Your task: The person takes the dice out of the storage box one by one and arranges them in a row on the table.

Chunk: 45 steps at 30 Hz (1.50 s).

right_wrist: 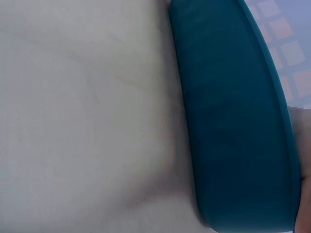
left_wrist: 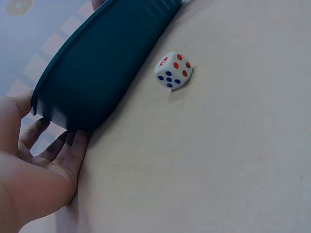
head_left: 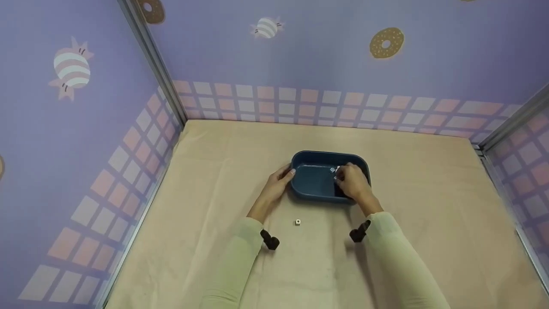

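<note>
A dark blue-green plastic tray [head_left: 315, 180] with rounded corners stands on the cloth. At its left end my left hand [head_left: 276, 185] grips it, thumb at the rim and the other fingers against the outside wall. My right hand [head_left: 354, 182] reaches over the near rim into the right part, fingers bent down among small white dice [head_left: 332, 170]. I cannot tell whether it pinches one of them. One white die [left_wrist: 172, 71] with red and blue pips lies on the cloth in front of the tray. In the right wrist view the tray wall hides most of the right hand.
A beige cloth [head_left: 206, 171] with light creases covers the table. Purple walls [head_left: 326, 56] with pink and white checks stand at the back, left and right. Dark straps [head_left: 269, 240] hang at both wrists, below pale sleeves.
</note>
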{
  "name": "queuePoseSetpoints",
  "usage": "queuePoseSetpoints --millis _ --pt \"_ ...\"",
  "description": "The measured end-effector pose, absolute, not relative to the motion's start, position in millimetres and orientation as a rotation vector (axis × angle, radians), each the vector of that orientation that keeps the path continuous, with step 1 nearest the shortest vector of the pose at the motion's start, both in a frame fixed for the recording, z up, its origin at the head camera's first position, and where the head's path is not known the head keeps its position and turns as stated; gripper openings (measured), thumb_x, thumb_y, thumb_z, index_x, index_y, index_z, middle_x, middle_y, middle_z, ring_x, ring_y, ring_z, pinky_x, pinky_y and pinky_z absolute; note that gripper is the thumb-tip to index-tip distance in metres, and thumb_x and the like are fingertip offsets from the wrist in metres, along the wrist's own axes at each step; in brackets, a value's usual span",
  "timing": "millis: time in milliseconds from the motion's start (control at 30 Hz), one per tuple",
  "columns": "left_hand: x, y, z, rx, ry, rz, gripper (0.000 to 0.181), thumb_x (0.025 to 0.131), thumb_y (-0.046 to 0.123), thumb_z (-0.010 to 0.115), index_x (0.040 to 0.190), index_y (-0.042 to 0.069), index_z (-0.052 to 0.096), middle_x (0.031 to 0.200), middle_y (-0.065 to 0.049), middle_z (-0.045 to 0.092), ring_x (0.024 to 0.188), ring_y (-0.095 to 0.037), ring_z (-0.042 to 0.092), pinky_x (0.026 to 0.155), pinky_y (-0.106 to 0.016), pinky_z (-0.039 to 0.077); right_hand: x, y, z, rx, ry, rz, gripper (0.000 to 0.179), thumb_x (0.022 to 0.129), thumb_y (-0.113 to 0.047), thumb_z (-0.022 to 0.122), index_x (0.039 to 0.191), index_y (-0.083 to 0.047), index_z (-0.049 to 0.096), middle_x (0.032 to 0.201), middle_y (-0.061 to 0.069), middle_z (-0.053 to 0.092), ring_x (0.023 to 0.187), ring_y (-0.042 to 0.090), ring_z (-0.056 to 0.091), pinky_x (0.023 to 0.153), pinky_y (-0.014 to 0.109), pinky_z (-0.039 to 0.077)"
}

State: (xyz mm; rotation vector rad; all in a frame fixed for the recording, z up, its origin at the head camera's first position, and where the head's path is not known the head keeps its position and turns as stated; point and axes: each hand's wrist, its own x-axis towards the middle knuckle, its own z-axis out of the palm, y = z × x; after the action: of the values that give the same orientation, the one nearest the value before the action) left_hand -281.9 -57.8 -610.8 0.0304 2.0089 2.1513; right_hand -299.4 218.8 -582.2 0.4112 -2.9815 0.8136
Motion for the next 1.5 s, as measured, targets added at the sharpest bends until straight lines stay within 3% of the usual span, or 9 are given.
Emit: queuePoseSetpoints --millis 500,667,933,1100,1267,1500 --pt "-284 -59 -610 0.053 2.127 2.085 0.057 0.109 0.034 0.062 0.158 0.008 0.049 0.162 -0.013 0.047 0.154 -0.027 0.037 0.124 -0.038 0.032 -298 219 -581 0.485 -2.871 0.830 0.015 0.092 -0.004 0.076 0.107 0.002 0.076 0.101 0.015 0.066 0.097 0.033 0.063 0.086 0.050 0.055" --pt "-283 -58 -610 0.057 2.131 2.075 0.055 0.110 0.034 0.060 0.158 0.008 0.050 0.163 -0.012 0.046 0.155 -0.026 0.036 0.124 -0.037 0.031 -290 215 -577 0.597 -2.668 0.964 0.013 0.091 0.001 0.076 0.104 0.002 0.074 0.096 0.013 0.067 0.088 0.028 0.066 0.077 0.044 0.058" --pt "-280 -56 -610 0.034 2.131 2.074 0.054 0.110 0.034 0.060 0.157 0.009 0.051 0.162 -0.010 0.048 0.154 -0.026 0.038 0.124 -0.038 0.031 -241 192 -558 0.776 -2.536 1.061 0.015 0.091 -0.002 0.080 0.105 -0.005 0.075 0.095 0.005 0.070 0.084 0.017 0.067 0.072 0.037 0.059" --pt "-280 -53 -612 0.046 2.286 1.956 0.054 0.111 0.037 0.058 0.158 0.011 0.051 0.160 -0.009 0.051 0.153 -0.025 0.040 0.125 -0.039 0.030 -202 178 -565 0.914 -2.570 1.188 0.018 0.091 -0.002 0.081 0.106 -0.008 0.074 0.099 0.000 0.072 0.085 0.014 0.069 0.072 0.034 0.060" --pt "-279 -52 -611 0.068 2.470 1.851 0.051 0.111 0.036 0.056 0.156 0.012 0.054 0.154 -0.008 0.058 0.144 -0.024 0.051 0.121 -0.041 0.037 -183 172 -582 0.984 -2.670 1.233 0.015 0.091 -0.002 0.081 0.104 -0.009 0.075 0.098 -0.001 0.072 0.086 0.014 0.069 0.074 0.031 0.060" --pt "-280 -52 -608 0.085 2.517 1.894 0.045 0.110 0.026 0.060 0.152 0.010 0.059 0.146 -0.009 0.064 0.132 -0.025 0.062 0.113 -0.038 0.046 -189 182 -598 0.888 -2.715 1.170 0.017 0.089 -0.004 0.084 0.104 -0.008 0.077 0.100 -0.002 0.073 0.093 0.014 0.068 0.083 0.037 0.058"
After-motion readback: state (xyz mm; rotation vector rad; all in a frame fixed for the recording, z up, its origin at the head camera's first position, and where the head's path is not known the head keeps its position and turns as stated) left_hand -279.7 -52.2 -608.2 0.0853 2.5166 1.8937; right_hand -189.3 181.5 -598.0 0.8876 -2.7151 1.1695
